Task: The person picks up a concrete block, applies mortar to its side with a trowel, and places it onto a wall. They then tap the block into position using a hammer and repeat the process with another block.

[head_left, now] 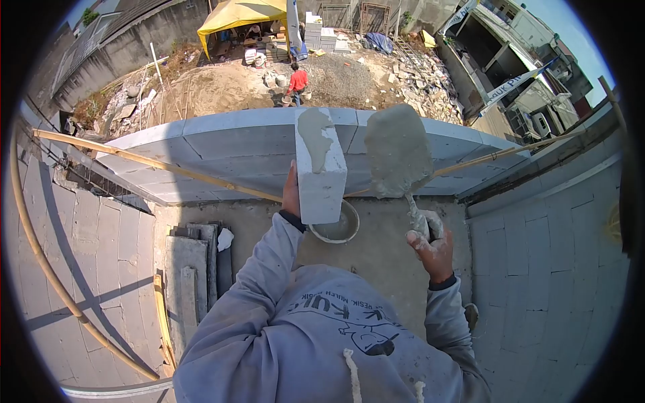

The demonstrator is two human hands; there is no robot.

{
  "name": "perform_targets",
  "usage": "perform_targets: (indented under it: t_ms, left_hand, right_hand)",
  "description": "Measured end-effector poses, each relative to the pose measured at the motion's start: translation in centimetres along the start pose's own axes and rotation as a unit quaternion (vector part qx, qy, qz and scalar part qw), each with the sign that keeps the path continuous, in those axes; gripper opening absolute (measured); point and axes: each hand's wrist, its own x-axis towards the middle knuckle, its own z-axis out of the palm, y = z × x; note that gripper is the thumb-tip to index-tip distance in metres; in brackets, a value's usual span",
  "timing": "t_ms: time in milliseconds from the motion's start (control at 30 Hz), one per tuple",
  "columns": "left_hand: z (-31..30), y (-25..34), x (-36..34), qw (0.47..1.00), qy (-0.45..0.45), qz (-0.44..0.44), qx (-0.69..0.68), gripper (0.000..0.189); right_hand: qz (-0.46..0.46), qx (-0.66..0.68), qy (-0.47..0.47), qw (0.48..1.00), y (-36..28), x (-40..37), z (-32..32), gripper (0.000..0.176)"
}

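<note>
My left hand (pixel 291 190) grips a white lightweight block (pixel 322 191) from its left side, holding it up before the low wall. Grey mortar (pixel 314 138) lies smeared over part of the block's upper face. In my right hand (pixel 432 247) is the handle of a trowel (pixel 400 153), its broad blade coated with wet mortar and raised to the right of the block. Mortar also cakes the fingers of that hand. Partly hidden below the block, a round bucket (pixel 344 232) stands on the floor.
Ahead runs a low block wall (pixel 235 151), with a bamboo pole (pixel 161 164) slanting across it. Block walls (pixel 537 269) rise on both sides. Boards (pixel 185 269) are stacked at left. Beyond the wall, a person in red (pixel 297 80) stands near a yellow canopy (pixel 242 15).
</note>
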Motion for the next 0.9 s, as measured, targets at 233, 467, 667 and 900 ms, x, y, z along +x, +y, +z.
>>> perform_targets:
  t_ms: [233, 467, 667, 900]
  left_hand:
    - [1.9, -5.3, 5.5, 0.998, -0.005, 0.064, -0.001, 0.054]
    - [6.8, -8.7, 7.6, 0.997, 0.030, 0.054, -0.035, 0.053]
    - [5.2, -12.4, 7.7, 0.994, 0.084, 0.008, -0.064, 0.053]
    - [1.8, -15.4, 6.2, 0.981, 0.156, -0.037, -0.109, 0.050]
  right_hand:
    - [-0.027, -0.066, 0.133, 0.989, 1.1, -2.0, 2.2, 0.041]
    - [0.017, -0.208, 0.202, 0.957, 0.1, -2.1, 5.3, 0.050]
    - [0.036, -0.313, 0.192, 0.929, 0.7, -2.9, 5.7, 0.052]
    - [0.100, -0.322, 0.150, 0.929, 1.4, -5.1, 6.2, 0.053]
